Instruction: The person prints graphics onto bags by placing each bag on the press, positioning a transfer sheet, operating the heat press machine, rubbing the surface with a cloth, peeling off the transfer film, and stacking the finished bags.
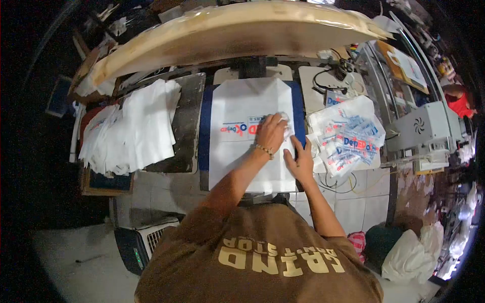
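I have the left hand (273,134) closed over a crumpled white wad (284,119) on the printed white sheet (235,103).
From my end, the right hand (301,162) is open at the sheet's right edge, thumb and finger spread; the sheet lies flat on a blue board (206,118), between a pile of white pieces (146,121) on the left and scattered printed pieces (348,134) on the right.
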